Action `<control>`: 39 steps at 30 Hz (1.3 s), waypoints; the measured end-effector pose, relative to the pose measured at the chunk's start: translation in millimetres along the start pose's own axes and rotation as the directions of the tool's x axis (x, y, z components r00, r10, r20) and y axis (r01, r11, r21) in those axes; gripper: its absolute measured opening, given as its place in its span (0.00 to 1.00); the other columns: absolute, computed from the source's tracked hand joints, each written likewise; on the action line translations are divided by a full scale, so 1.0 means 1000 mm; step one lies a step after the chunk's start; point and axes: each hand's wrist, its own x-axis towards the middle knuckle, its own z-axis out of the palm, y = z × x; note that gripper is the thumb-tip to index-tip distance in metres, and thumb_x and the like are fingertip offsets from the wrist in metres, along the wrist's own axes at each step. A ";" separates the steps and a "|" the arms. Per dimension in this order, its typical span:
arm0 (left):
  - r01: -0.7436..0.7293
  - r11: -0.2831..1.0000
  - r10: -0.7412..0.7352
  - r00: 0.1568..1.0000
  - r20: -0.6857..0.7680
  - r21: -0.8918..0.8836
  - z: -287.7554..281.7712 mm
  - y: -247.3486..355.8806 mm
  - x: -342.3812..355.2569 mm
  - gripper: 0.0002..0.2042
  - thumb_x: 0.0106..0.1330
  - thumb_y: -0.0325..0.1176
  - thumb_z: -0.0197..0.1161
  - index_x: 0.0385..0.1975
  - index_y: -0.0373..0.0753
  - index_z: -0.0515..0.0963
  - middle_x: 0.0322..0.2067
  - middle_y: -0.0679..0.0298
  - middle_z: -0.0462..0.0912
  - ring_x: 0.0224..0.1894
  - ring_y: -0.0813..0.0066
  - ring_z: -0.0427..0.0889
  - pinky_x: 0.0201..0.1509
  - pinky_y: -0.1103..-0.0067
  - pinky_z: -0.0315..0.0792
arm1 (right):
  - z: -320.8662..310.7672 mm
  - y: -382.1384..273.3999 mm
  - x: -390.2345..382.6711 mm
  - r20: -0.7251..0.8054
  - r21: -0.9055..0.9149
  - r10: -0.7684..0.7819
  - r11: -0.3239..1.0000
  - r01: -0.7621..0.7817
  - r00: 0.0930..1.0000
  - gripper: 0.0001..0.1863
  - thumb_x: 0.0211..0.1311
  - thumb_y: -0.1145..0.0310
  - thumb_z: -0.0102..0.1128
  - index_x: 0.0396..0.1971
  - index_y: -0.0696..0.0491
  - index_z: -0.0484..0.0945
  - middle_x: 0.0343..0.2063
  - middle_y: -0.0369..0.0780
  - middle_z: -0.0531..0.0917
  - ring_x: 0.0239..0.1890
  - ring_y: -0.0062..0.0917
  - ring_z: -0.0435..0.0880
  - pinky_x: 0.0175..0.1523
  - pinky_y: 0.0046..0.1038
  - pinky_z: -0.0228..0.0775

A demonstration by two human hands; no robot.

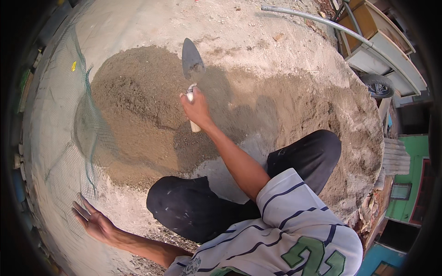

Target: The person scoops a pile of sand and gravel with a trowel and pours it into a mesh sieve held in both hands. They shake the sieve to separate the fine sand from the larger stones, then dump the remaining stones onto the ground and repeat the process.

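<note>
My right hand is shut on the white handle of a pointed metal trowel. The trowel's blade rests tip-forward on the top of a heap of brown sand, with some sand on it. My left hand is spread open low on the left, fingers apart. It holds nothing and lies on the pale ground beside the edge of a green mesh net. My knees in black trousers are bent between the two arms.
A wheelbarrow with a black wheel and a long metal handle stands at the upper right. Lighter sand spreads to the right. Green and blue walls lie at the right rim.
</note>
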 end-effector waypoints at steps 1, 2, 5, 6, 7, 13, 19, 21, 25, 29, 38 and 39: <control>0.018 1.000 -0.017 1.000 0.021 -0.015 0.002 -0.002 0.003 0.27 0.72 0.22 0.46 0.69 0.32 0.47 0.73 0.58 0.39 0.72 0.40 0.41 0.74 0.51 0.50 | -0.037 0.034 -0.006 0.022 0.185 0.264 0.947 -0.263 0.964 0.13 0.63 0.63 0.55 0.30 0.58 0.67 0.15 0.39 0.74 0.12 0.20 0.74 0.14 0.27 0.64; 0.055 0.998 -0.053 0.998 0.042 -0.040 0.004 -0.011 0.008 0.27 0.72 0.22 0.46 0.69 0.32 0.48 0.73 0.58 0.39 0.72 0.40 0.40 0.74 0.50 0.50 | -0.076 0.079 -0.013 -0.129 0.287 0.347 0.910 -0.300 0.929 0.12 0.63 0.63 0.56 0.29 0.56 0.67 0.14 0.37 0.72 0.12 0.20 0.72 0.14 0.26 0.65; 0.100 0.990 -0.087 0.988 0.128 -0.101 -0.006 -0.022 0.022 0.27 0.72 0.22 0.47 0.69 0.33 0.47 0.73 0.59 0.39 0.72 0.40 0.40 0.73 0.50 0.50 | -0.169 0.191 -0.060 -0.400 0.324 0.543 0.838 -0.440 0.739 0.10 0.59 0.65 0.53 0.28 0.56 0.67 0.15 0.37 0.70 0.10 0.24 0.71 0.13 0.29 0.65; 0.120 0.986 -0.105 0.986 0.128 -0.112 -0.005 -0.028 0.024 0.28 0.72 0.22 0.47 0.69 0.33 0.47 0.73 0.58 0.39 0.71 0.39 0.40 0.73 0.50 0.51 | -0.177 0.206 -0.077 -0.405 0.382 0.605 0.793 -0.474 0.686 0.09 0.58 0.66 0.53 0.27 0.56 0.68 0.15 0.37 0.70 0.11 0.24 0.71 0.13 0.30 0.66; 0.135 0.983 -0.119 0.985 0.127 -0.124 -0.003 -0.035 0.025 0.28 0.72 0.22 0.47 0.69 0.33 0.47 0.73 0.58 0.39 0.71 0.39 0.40 0.73 0.50 0.51 | -0.179 0.214 -0.088 -0.402 0.439 0.662 0.745 -0.501 0.632 0.09 0.57 0.66 0.53 0.27 0.56 0.68 0.15 0.37 0.70 0.11 0.25 0.71 0.13 0.31 0.66; 0.187 0.979 -0.176 0.976 0.130 -0.080 0.034 -0.059 0.014 0.28 0.72 0.22 0.46 0.70 0.33 0.44 0.72 0.53 0.39 0.71 0.38 0.42 0.73 0.51 0.54 | -0.118 0.182 -0.060 0.000 0.377 0.708 0.654 -0.656 0.706 0.09 0.57 0.65 0.52 0.27 0.55 0.69 0.16 0.37 0.71 0.12 0.24 0.72 0.15 0.31 0.68; 0.115 0.993 -0.120 0.984 0.132 0.041 0.060 -0.063 -0.002 0.28 0.72 0.24 0.47 0.69 0.32 0.46 0.72 0.55 0.41 0.71 0.40 0.42 0.73 0.51 0.52 | -0.062 0.106 -0.006 0.182 -0.301 0.349 0.910 -0.285 0.919 0.13 0.59 0.64 0.53 0.29 0.61 0.69 0.15 0.42 0.77 0.14 0.27 0.77 0.19 0.33 0.69; 0.098 0.991 -0.110 0.984 0.143 0.090 0.060 -0.058 -0.004 0.29 0.72 0.24 0.48 0.69 0.32 0.44 0.72 0.55 0.41 0.71 0.41 0.42 0.74 0.53 0.52 | -0.068 0.098 -0.003 0.175 -0.211 0.231 0.958 -0.193 0.957 0.13 0.59 0.64 0.53 0.29 0.60 0.69 0.15 0.41 0.76 0.13 0.26 0.76 0.18 0.32 0.69; 0.083 0.992 -0.093 0.989 0.111 0.091 0.060 -0.053 -0.013 0.29 0.72 0.24 0.48 0.69 0.31 0.45 0.72 0.54 0.42 0.71 0.41 0.43 0.74 0.54 0.53 | -0.126 0.120 0.008 -0.015 0.174 0.445 0.883 -0.436 0.895 0.12 0.60 0.64 0.54 0.28 0.58 0.70 0.14 0.36 0.72 0.11 0.23 0.73 0.15 0.29 0.67; 0.139 0.990 -0.141 0.985 0.101 0.029 0.065 -0.064 -0.023 0.29 0.72 0.24 0.48 0.69 0.31 0.44 0.72 0.51 0.42 0.71 0.40 0.44 0.74 0.54 0.54 | -0.208 0.198 0.015 -0.261 0.571 0.771 0.608 -0.551 0.581 0.09 0.58 0.67 0.53 0.30 0.59 0.71 0.17 0.39 0.72 0.12 0.24 0.72 0.14 0.30 0.66; 0.137 0.990 -0.138 0.982 0.130 0.014 0.077 -0.072 -0.034 0.29 0.72 0.24 0.48 0.69 0.31 0.45 0.72 0.51 0.42 0.71 0.40 0.44 0.74 0.54 0.54 | -0.065 0.121 0.050 0.180 -0.351 0.401 0.879 -0.323 0.898 0.17 0.59 0.64 0.55 0.25 0.66 0.72 0.23 0.52 0.81 0.23 0.39 0.83 0.29 0.39 0.74; 0.190 0.981 -0.180 0.966 0.186 -0.035 0.060 -0.074 -0.017 0.30 0.71 0.23 0.49 0.69 0.32 0.44 0.72 0.52 0.42 0.71 0.40 0.44 0.74 0.54 0.54 | -0.064 0.115 0.044 0.174 -0.380 0.307 0.897 -0.224 0.936 0.18 0.58 0.62 0.56 0.27 0.66 0.72 0.25 0.54 0.82 0.26 0.42 0.84 0.33 0.40 0.74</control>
